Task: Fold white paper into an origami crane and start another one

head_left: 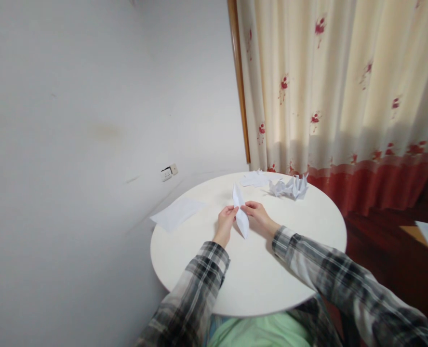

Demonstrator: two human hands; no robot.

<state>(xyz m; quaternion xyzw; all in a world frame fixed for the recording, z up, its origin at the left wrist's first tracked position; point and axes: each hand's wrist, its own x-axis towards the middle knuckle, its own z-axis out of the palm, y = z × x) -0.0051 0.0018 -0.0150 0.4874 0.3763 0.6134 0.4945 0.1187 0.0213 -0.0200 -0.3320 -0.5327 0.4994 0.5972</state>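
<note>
Between my two hands is a white folded paper (242, 224), long and pointed at both ends, held just above the round white table. My left hand (227, 220) pinches its left edge near the middle. From the other side, my right hand (258, 213) grips the right edge at about the same height, fingers closed on it. The fingertips of both hands nearly meet at the paper's centre. Finer creases are too small to make out.
Folded paper figures (291, 187) stand at the back right of the round table (257, 284). Behind them lie more white papers (254, 179). A flat paper sheet (178, 214) overhangs the left edge. A wall with a socket (166, 174) is close on the left; a curtain (308, 96) hangs behind.
</note>
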